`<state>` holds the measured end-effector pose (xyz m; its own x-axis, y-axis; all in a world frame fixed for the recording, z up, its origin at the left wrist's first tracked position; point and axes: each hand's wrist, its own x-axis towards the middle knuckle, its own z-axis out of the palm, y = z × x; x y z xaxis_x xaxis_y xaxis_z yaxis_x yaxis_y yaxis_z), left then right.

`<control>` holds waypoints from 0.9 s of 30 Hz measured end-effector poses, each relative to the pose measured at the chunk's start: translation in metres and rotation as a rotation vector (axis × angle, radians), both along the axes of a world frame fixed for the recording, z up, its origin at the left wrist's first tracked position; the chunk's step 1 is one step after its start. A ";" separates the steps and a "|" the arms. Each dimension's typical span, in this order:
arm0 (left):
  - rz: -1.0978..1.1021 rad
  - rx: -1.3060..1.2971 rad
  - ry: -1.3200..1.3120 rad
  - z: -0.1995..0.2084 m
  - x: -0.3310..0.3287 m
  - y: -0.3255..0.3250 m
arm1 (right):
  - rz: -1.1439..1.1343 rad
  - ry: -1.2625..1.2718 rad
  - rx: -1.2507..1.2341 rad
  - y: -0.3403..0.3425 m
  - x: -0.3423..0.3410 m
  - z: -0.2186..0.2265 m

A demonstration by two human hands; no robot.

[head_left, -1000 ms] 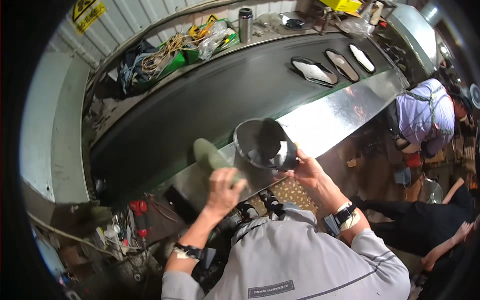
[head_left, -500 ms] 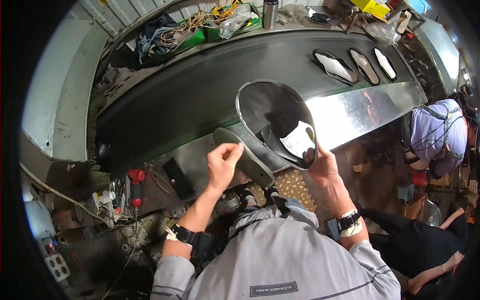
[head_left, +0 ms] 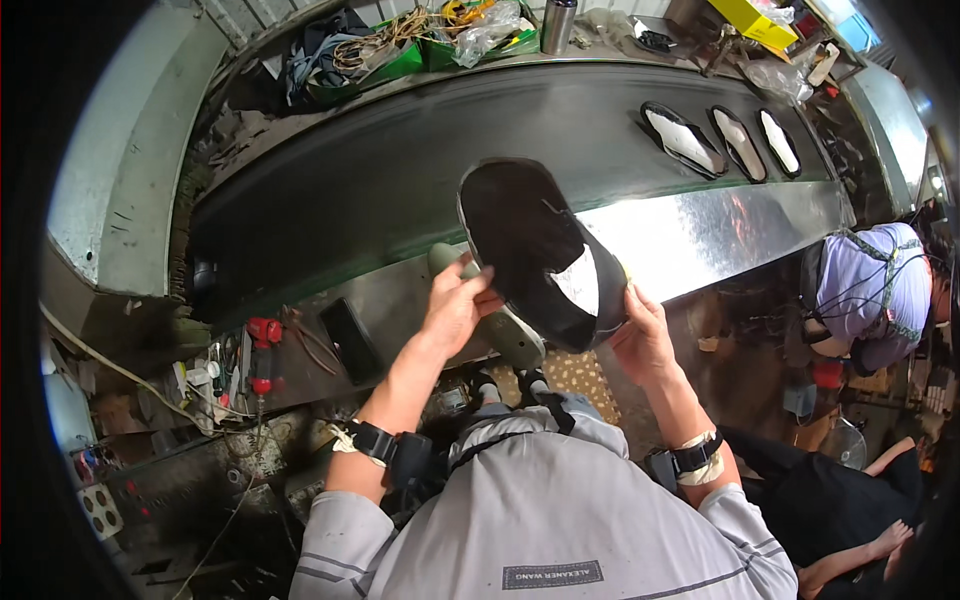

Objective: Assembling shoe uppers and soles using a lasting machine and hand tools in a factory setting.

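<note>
A black slipper-shaped shoe upper (head_left: pixel 505 215) with a white patch in its opening is held up in front of me, over the bench's near edge. My left hand (head_left: pixel 460 308) pinches its left rim with the fingers closed. On the other side, my right hand (head_left: pixel 643 338) grips the edge near its closed end, thumb up. Behind and below it is a grey-green, sole-shaped form (head_left: pixel 515 340), mostly covered by the upper and my left hand. Farther right, three similar black shoe uppers (head_left: pixel 683 140) with pale insides lie in a row on the dark belt (head_left: pixel 340 190).
A shiny metal strip (head_left: pixel 720 225) runs along the belt's near side. At left lie a phone (head_left: pixel 350 340), pliers (head_left: pixel 310 340) and a red power tool (head_left: pixel 263 355). Green bins (head_left: pixel 385 75) and a metal flask (head_left: pixel 558 25) stand at the back. Another person (head_left: pixel 870 280) is at the right.
The black upper has turned and tilted, so its dark inner face shows more fully. My left hand has moved right and taken hold of its left rim.
</note>
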<state>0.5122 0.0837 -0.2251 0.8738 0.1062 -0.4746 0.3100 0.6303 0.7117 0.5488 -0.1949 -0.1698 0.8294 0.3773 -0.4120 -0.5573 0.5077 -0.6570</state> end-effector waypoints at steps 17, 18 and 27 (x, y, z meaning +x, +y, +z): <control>-0.007 0.464 0.328 -0.037 0.037 0.090 | 0.441 -1.640 -0.998 0.041 -0.072 -0.085; -0.005 0.464 0.335 -0.047 0.041 0.089 | 0.343 -1.567 -1.025 0.046 -0.072 -0.089; 0.247 1.284 0.330 -0.091 0.052 0.065 | 0.240 -0.831 -0.781 0.068 -0.070 -0.134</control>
